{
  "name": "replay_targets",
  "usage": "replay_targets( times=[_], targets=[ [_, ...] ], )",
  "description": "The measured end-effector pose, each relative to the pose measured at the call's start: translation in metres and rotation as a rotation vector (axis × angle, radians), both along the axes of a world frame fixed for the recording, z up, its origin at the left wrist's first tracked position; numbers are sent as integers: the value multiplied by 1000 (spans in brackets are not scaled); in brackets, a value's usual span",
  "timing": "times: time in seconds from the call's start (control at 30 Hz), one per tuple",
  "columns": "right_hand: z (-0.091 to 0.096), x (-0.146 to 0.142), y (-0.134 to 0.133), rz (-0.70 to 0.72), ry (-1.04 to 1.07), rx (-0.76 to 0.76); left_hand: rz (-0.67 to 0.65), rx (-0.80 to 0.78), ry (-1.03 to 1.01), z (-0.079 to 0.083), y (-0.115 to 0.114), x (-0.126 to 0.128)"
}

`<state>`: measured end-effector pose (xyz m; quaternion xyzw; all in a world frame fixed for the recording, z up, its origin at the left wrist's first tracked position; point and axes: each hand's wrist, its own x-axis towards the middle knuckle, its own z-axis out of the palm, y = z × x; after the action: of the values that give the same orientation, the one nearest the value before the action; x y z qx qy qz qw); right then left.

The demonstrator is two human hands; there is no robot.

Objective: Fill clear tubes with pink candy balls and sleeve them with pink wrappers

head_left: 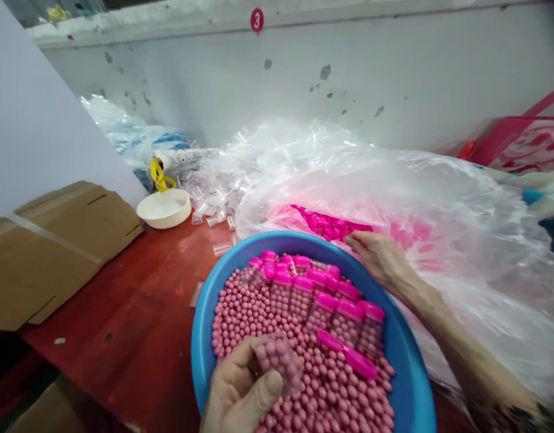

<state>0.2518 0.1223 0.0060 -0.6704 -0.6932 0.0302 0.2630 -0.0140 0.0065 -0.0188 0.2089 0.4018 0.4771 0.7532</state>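
Note:
A blue basin (pixel 204 337) holds a heap of small pink balls (pixel 254 307). Several clear tubes with pink caps (pixel 331 313), filled with balls, lie in a row on the heap. My left hand (pixel 240 391) is closed round a clear tube of pink balls (pixel 279 361) with no cap on it, at the basin's near edge. My right hand (pixel 378 255) reaches over the basin's far rim, fingers pinched at a pile of loose pink caps (pixel 326 225) inside a big clear plastic bag (pixel 439 204). What the fingers hold is hidden.
A red table (pixel 136 319) carries everything. A cardboard box (pixel 46 246) lies at the left. A white bowl (pixel 163 208) sits behind the basin, by a heap of empty clear tubes (pixel 213 192). A grey wall (pixel 349 72) stands behind.

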Motion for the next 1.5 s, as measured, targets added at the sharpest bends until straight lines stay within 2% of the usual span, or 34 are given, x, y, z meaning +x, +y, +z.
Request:
replay_targets(
  times=[0.03, 0.1, 0.23, 0.33, 0.4, 0.5, 0.63, 0.93, 1.1, 1.17, 1.23, 1.5],
  targets=[
    [-5, -5, 7, 23, -19, -16, 4, 10, -19, -1, 0, -1],
    [-12, -8, 3, 26, -29, -5, -21, 39, -55, -2, 0, -2],
    [-9, -6, -51, 19, 33, 35, -87, 92, -69, 0, 0, -4],
    [-7, -10, -95, 135, 112, -49, -117, 117, -42, 4, -1, -4],
    [-16, -16, -115, 253, 141, -155, -105, 128, -9, 6, -2, -3],
    [-37, -24, -131, 249, 161, -214, -60, 131, 37, 7, -3, -3],
    [-50, -25, -133, 201, 265, -246, -35, 148, 57, 8, -3, -1],
    [-24, -32, -129, 77, 735, -291, -37, 190, 53, 6, -3, 1],
    [-17, -46, -138, -70, 1433, -503, -48, 183, 105, 5, -11, 7],
    [-15, -53, -140, -72, 1584, -558, -59, 161, 89, 4, -16, 12],
    [-13, -60, -140, -44, 1622, -571, -73, 145, 72, 2, -22, 18],
    [-16, -76, -141, -54, 1572, -366, -104, 209, 235, 2, -26, 27]
  ],
)
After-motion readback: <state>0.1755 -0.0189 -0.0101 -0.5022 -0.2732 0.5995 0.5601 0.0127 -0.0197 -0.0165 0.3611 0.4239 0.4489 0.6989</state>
